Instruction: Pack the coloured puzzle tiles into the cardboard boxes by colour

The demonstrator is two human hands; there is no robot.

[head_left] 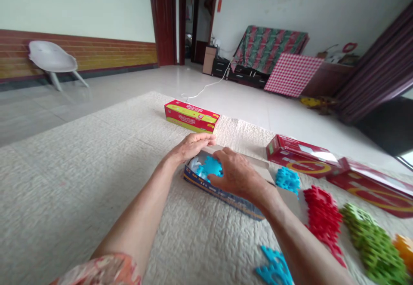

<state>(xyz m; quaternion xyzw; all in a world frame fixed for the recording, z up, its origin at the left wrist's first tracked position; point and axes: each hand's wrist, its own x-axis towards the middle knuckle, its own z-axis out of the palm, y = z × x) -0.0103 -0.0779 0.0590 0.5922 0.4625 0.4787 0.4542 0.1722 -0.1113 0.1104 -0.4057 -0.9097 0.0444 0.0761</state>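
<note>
Nearest is a patterned sleeve (109, 271), then a loose blue piece (274, 268) on the mat (80, 164), which spreads left. The open box (226, 196) runs far-left to near-right. At its far end, the left hand (192, 144) lies flat, fingers together; the right hand (237, 171) curves over blue pieces (211, 165) inside, thumb apart, any pinch unclear. Red pieces (322, 212) edge the right

The person's L sleeve (108, 270) is coral-orange w/ a cream & reddish print, ending approx. at the elbow; L hand (192, 144) & R hand (235, 171) bare.
</note>
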